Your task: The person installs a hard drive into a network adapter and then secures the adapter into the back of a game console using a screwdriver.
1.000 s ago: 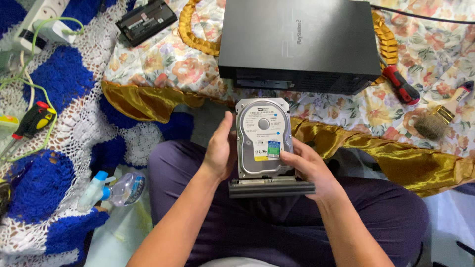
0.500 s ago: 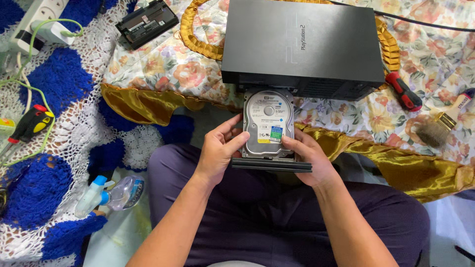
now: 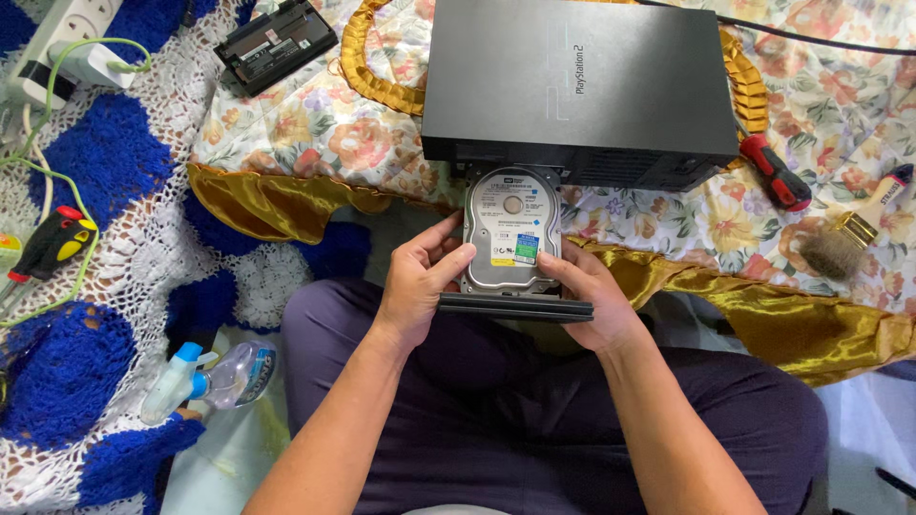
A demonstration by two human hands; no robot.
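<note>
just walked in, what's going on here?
A seated person holds a silver hard drive on a black tray with both hands: left hand on its left edge, right hand on the right. The drive's far end sits at the opening in the side of a black game console lying on a floral cloth. A red-handled screwdriver and a brush lie to the right.

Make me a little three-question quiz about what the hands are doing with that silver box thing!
1. True or false: both hands hold the hard drive.
2. Where does the drive's far end sit? A) at the black console's rear opening B) on the floor
3. Which tool lies right of the console?

Key: 1. True; left hand and right hand grip it. 2. A. 3. A red-handled screwdriver.
</note>
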